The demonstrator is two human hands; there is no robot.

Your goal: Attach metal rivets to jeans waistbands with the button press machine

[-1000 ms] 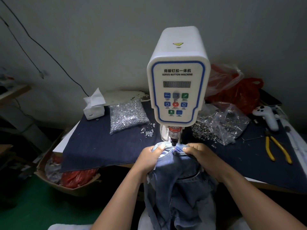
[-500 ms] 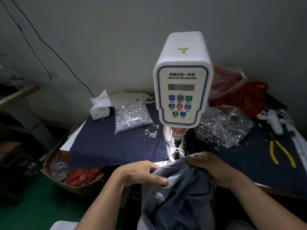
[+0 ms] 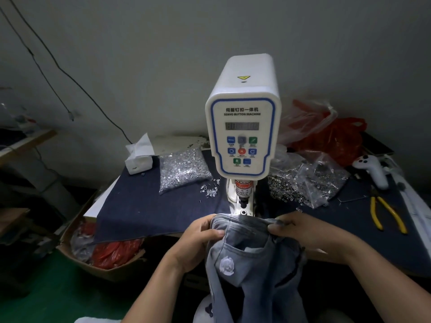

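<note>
Both hands now hold the jeans [image 3: 251,259] spread flat between them, where half a second ago the cloth was bunched. Left hand [image 3: 198,241] pinches the waistband [image 3: 245,221] at 9 o'clock, thumb on top; right hand [image 3: 300,231] grips it at 3 o'clock, fingers curled over the edge. That waistband lies just in front of the button press machine [image 3: 242,127], at 12 o'clock from the hands, below its punch. Two clear bags sit on the desk [image 3: 151,206]: one of silvery rivets [image 3: 183,170] at 10 o'clock, one of darker metal parts [image 3: 307,180] at 2 o'clock. One pair of yellow pliers [image 3: 387,213] lies at 3 o'clock. One cardboard box [image 3: 105,266] on the floor at 8 o'clock holds red plastic.
</note>
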